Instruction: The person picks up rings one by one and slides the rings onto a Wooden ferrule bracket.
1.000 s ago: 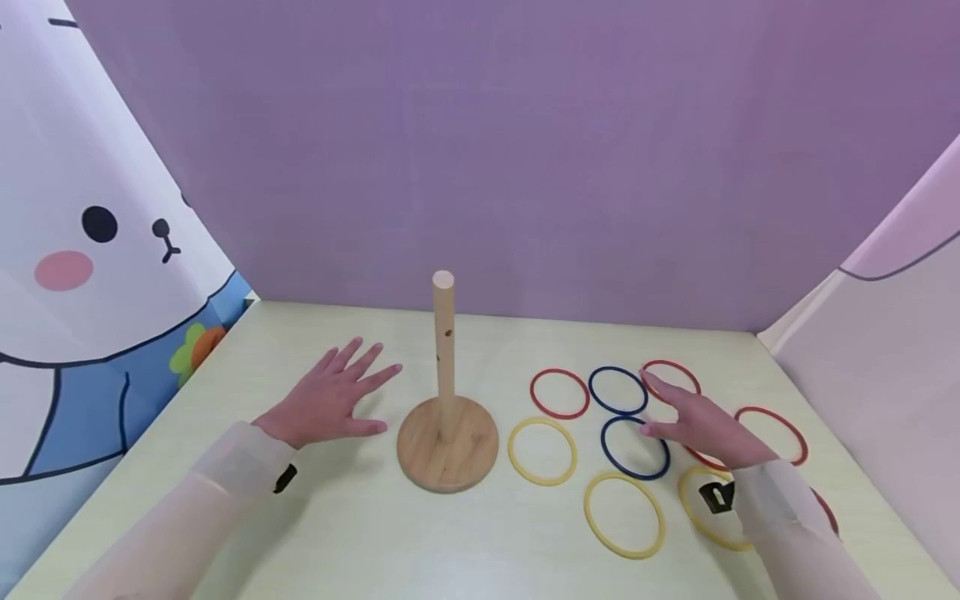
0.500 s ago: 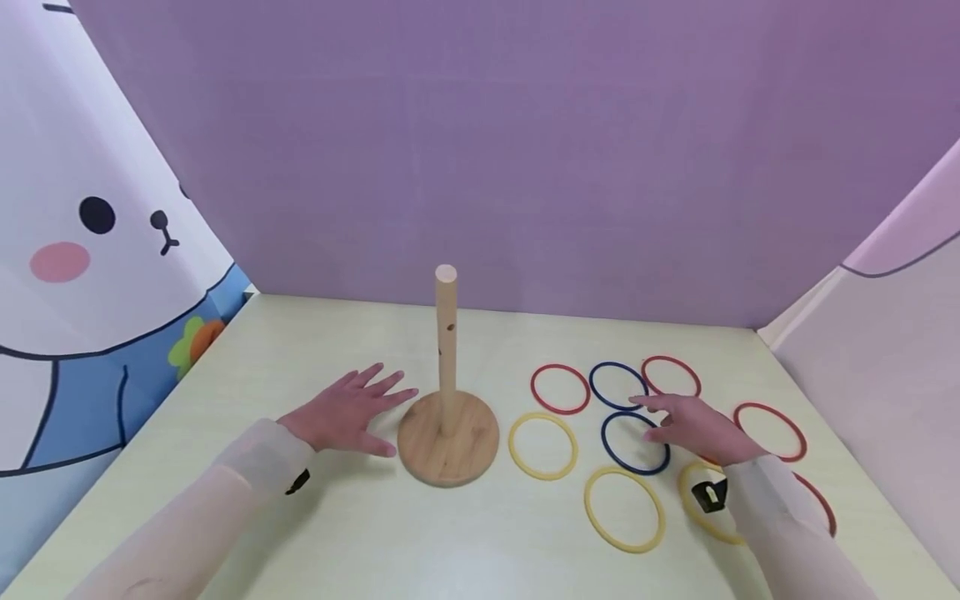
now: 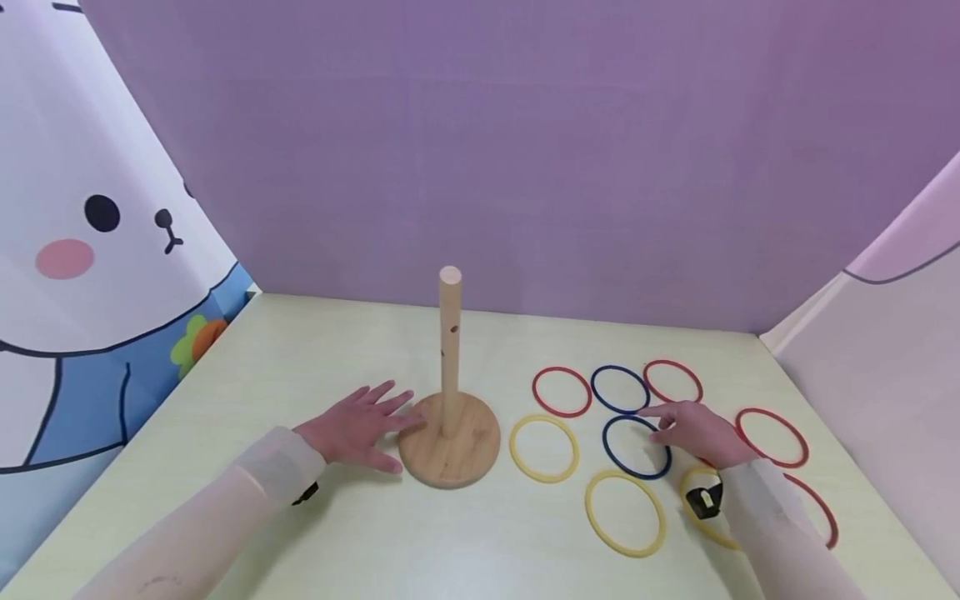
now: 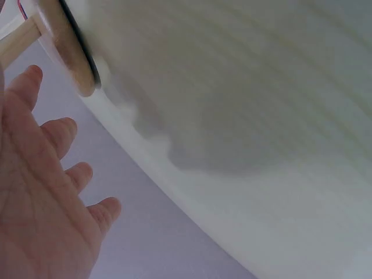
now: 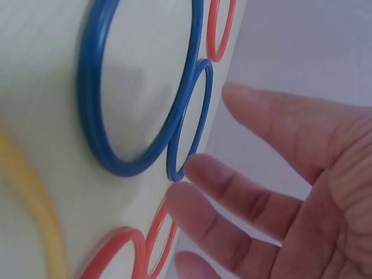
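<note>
A wooden stand with an upright post (image 3: pixel 450 358) and round base (image 3: pixel 468 454) rises from the table. My left hand (image 3: pixel 356 429) is at the base's left side, fingers spread and holding nothing; in the left wrist view its palm (image 4: pixel 35 203) shows with the base (image 4: pixel 72 55) beyond. Whether a finger touches the base cannot be told. Over the near blue ring (image 3: pixel 606 454) hovers my right hand (image 3: pixel 705 433), index finger stretched toward the far blue ring (image 3: pixel 594 392). In the right wrist view, that hand (image 5: pixel 290 203) holds nothing, thumb apart from the fingers.
Red rings (image 3: pixel 535 396) and yellow rings (image 3: pixel 513 452) lie flat around the blue ones, right of the stand. One more yellow ring (image 3: pixel 590 517) lies toward the front. A purple panel (image 3: pixel 480 167) backs the table, with cloth walls at both sides.
My left hand has moved right and nearer, up to the stand's base. The right hand has shifted slightly nearer, its index finger coming off the back red ring toward the blue rings.
</note>
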Tool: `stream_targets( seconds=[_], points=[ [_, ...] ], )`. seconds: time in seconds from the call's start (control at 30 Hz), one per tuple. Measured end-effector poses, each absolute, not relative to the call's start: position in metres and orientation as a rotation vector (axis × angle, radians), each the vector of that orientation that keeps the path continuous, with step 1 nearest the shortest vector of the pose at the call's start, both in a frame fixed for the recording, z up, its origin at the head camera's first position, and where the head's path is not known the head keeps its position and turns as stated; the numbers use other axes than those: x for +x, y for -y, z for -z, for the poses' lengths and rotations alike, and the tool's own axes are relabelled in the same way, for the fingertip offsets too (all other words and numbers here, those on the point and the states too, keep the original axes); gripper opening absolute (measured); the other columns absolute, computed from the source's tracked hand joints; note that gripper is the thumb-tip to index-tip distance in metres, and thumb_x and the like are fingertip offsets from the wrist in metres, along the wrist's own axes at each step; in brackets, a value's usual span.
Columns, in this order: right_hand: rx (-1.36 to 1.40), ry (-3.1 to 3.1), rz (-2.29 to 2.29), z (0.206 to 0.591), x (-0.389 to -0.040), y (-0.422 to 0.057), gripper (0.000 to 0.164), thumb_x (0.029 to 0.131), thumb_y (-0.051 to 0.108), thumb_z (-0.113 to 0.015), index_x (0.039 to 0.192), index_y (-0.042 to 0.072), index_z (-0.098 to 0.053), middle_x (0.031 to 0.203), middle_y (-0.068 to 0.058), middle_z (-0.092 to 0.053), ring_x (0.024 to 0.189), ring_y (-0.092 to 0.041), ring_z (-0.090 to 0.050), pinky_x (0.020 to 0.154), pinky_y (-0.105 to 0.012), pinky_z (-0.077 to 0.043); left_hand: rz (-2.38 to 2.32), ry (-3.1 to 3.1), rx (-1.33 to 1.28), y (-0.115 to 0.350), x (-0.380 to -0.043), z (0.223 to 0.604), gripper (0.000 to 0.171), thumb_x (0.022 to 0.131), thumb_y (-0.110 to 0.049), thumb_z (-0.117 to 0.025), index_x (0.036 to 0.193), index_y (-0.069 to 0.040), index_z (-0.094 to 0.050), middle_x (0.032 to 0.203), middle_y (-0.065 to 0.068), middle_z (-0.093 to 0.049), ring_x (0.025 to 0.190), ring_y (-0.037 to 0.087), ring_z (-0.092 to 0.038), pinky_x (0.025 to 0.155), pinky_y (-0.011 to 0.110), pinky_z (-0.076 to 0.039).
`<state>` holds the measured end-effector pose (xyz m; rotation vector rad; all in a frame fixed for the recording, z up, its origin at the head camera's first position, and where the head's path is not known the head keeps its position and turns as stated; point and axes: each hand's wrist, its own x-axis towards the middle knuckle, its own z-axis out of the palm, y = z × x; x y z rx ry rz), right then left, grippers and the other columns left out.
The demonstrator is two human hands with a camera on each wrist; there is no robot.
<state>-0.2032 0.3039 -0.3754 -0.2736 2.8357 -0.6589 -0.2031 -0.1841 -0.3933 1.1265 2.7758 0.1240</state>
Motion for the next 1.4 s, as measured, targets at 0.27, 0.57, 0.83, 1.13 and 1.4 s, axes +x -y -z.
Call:
stream_targets(
  seconds=[0.27,0.57,0.83,1.13,1.4],
  points=[
    [-0.217,-2.863,0.666,0.386,-0.208,-0.307,0.035,0.082,0.007,-0.07,0.117,-0.001,-0.067,0.082,-0.005,-0.065,0.071,-0.017,-0.055,0.063,-0.031,-0.047,-0.175,-2.7,1.174,0.181,-0.205,0.403,0.077,0.079,-0.057,-0.064,0.142,-0.017,-0.047,0.147,0.024,-0.036,0.135,0.05,-0.027,0.104,0.064,-0.027],
    [-0.075,-2.794,0.67,0.388,-0.211,-0.306,0.04,0.084,0.01,-0.07,0.121,-0.003,-0.063,0.088,-0.009,-0.066,0.075,-0.019,-0.058,0.069,-0.037,-0.05,-0.178,-2.7,1.108,0.174,-0.207,0.406,0.084,0.079,-0.06,-0.063,0.145,-0.013,-0.04,0.147,0.027,-0.034,0.134,0.049,-0.029,0.104,0.062,-0.029],
    [-0.001,-2.781,0.667,0.389,-0.212,-0.305,0.04,0.084,0.01,-0.07,0.122,-0.001,-0.064,0.094,-0.013,-0.065,0.08,-0.022,-0.058,0.073,-0.043,-0.051,-0.186,-2.699,1.101,0.172,-0.209,0.407,0.082,0.081,-0.059,-0.063,0.146,-0.013,-0.039,0.148,0.027,-0.034,0.135,0.048,-0.028,0.104,0.061,-0.029],
    [0.039,-2.787,0.683,0.392,-0.216,-0.307,0.038,0.084,0.008,-0.07,0.121,0.001,-0.065,0.098,-0.015,-0.065,0.081,-0.024,-0.058,0.071,-0.043,-0.051,-0.161,-2.697,1.119,0.17,-0.212,0.405,0.082,0.081,-0.06,-0.063,0.145,-0.014,-0.04,0.147,0.026,-0.034,0.134,0.049,-0.028,0.103,0.061,-0.03],
    [0.044,-2.77,0.698,0.397,-0.218,-0.31,0.039,0.082,0.005,-0.069,0.12,0.0,-0.065,0.098,-0.014,-0.065,0.081,-0.024,-0.056,0.069,-0.039,-0.049,-0.15,-2.693,1.103,0.168,-0.212,0.404,0.082,0.08,-0.06,-0.064,0.145,-0.015,-0.042,0.148,0.025,-0.035,0.134,0.049,-0.029,0.104,0.062,-0.03]
  ],
)
